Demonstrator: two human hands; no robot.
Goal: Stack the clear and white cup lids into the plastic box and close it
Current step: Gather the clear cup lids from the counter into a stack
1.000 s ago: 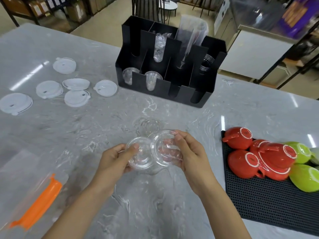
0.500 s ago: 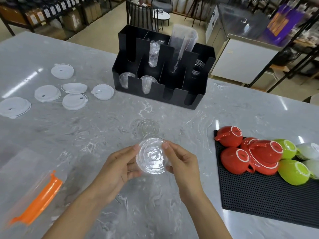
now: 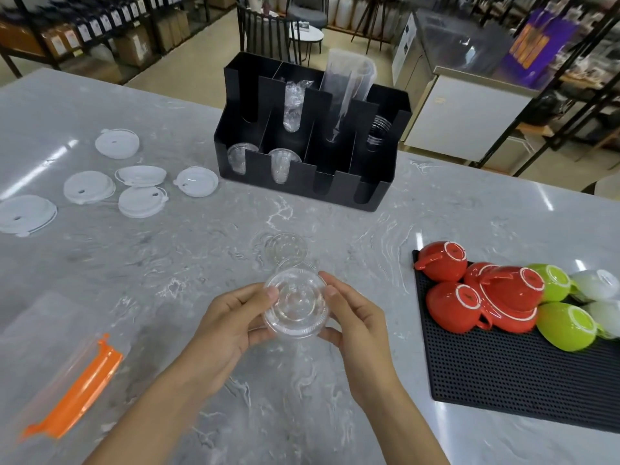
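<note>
Clear cup lids (image 3: 295,305), nested into a small stack, sit between a person's two hands above a grey marbled table (image 3: 436,203). The left hand (image 3: 231,325) pinches the stack's left rim, thumb on top and fingers curled underneath. The right hand (image 3: 355,325) grips the opposite rim the same way, fingertips pressed to the edge. How many lids are in the stack cannot be told, since the plastic is see-through.

Just beyond the held stack, one more clear lid (image 3: 286,247) lies flat on the table, with what looks like another rim partly under the stack's far edge. Far off to the left of the hands, six white lids (image 3: 141,202) lie scattered, some overlapping. Nearer the person and to the left of the grip, the plastic box (image 3: 43,357) shows as a blurred clear shape with an orange clasp (image 3: 77,394); whether it stands open cannot be made out.

Beyond the grip stands a black organiser (image 3: 302,182) holding cups; to the right, red and green cups (image 3: 503,300) rest upside down on a black mat (image 3: 523,394).

The likely risks: the thin lids may not be seated squarely, so squeezing the rims could bow them and spring the stack apart. The loose clear lids are hard to see against the table and could be left behind.
</note>
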